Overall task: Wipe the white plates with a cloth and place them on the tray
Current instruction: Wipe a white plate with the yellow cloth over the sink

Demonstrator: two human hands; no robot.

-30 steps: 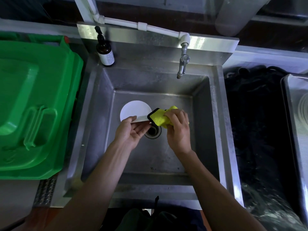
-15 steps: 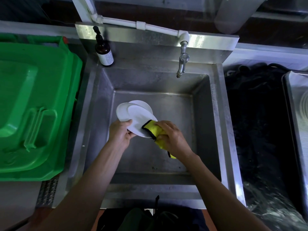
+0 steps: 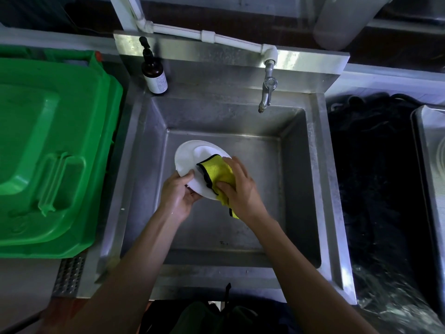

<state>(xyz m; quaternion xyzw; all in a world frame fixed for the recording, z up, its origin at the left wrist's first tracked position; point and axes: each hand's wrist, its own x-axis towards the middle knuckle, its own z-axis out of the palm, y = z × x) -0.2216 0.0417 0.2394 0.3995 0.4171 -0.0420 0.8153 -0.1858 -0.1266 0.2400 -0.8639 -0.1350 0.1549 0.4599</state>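
Head view, over a steel sink (image 3: 301, 179). Left hand (image 3: 177, 194) grips the near edge of a white plate (image 3: 192, 162), thumb on the upper face, fingers curled beneath; plate held tilted over the basin, likely so any drips fall into the sink and the face is presented to the other hand. A second white disc appears to sit behind or under it; cannot tell whether that is another plate on the basin floor. Right hand (image 3: 238, 189) is bunched around a yellow cloth (image 3: 218, 173) with dark trim, pressing it onto the plate's right part; the cloth's tail hangs below the wrist. Wiping looks under way, plate not yet ready to set down. Tray (image 3: 427, 165), steel, lies far right, well apart from the sink, dark material between them; only its left edge shows. Brown pump bottle (image 3: 154, 73) stands on the back ledge; tap (image 3: 267, 90) is above the basin, no water visible. Green bin lid (image 3: 50, 150) to the left.
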